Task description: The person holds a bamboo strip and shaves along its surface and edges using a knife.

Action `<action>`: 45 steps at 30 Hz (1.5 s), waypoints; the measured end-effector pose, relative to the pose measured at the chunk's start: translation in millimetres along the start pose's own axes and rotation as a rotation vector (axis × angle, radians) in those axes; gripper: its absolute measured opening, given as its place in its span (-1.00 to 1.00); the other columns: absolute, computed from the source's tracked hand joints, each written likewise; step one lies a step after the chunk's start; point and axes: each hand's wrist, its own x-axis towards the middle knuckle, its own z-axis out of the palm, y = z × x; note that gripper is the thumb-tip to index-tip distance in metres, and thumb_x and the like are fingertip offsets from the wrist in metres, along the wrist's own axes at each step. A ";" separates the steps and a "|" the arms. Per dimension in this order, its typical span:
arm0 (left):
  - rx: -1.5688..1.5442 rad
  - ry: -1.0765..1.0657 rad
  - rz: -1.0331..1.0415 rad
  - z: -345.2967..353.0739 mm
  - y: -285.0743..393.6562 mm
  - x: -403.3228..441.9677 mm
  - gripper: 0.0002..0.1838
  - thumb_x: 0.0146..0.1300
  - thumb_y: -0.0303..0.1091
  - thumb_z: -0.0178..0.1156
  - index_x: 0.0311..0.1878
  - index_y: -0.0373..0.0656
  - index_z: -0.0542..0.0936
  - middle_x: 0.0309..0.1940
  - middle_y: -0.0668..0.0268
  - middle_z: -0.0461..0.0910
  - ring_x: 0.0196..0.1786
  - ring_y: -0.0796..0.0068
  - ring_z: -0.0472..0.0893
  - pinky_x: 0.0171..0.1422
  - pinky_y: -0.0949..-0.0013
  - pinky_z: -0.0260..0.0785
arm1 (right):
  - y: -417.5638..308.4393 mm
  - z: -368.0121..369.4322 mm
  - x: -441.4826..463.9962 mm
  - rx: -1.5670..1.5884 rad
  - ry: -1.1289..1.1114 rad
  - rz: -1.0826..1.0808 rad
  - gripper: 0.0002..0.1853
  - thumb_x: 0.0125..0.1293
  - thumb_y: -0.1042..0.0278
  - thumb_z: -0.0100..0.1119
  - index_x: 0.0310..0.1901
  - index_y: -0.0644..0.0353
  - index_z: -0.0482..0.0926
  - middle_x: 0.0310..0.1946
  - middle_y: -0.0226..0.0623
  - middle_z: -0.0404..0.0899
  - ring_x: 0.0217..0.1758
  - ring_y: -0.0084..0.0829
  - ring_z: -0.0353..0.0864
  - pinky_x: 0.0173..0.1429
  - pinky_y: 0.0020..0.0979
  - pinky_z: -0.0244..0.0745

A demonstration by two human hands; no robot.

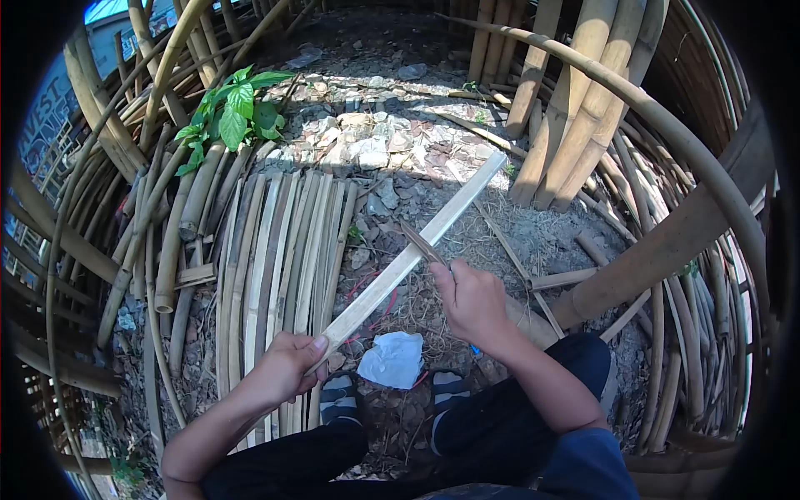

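At the far left, bamboo poles (104, 108) lean and criss-cross, with part of a lettered sign (52, 117) showing behind them. Just right of these, a green plant (236, 114) stands in sunlight above a row of split slats (287, 250), which lie side by side on the ground. Over the slats' near end, the left hand (287, 367) is closed around the lower end of a pale strip (379, 290), thumb on top. The strip slants up and right from there, its far end free above the stony ground (375, 146). Below it, a white scrap (392, 360) lies on the ground between the person's two feet, both in dark-strapped sandals. The knife (422, 242) crosses the strip past its middle; whether the edge bites, I cannot tell. The right hand (475, 304) grips its handle. At the right, thick upright stems (583, 108) stand beside more stacked bamboo (704, 333).
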 end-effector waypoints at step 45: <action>0.118 0.082 0.055 9.1 8.5 -17.1 -0.47 0.59 -0.12 -0.03 -0.46 -0.32 0.53 -0.74 0.42 0.33 -0.71 0.66 0.26 -0.60 0.47 0.05 | 115.3 -79.2 57.5 -0.355 0.065 0.062 -0.43 0.56 -0.12 -0.14 -0.43 0.22 0.51 -0.60 0.04 0.58 -0.50 0.14 0.62 -0.38 0.09 0.45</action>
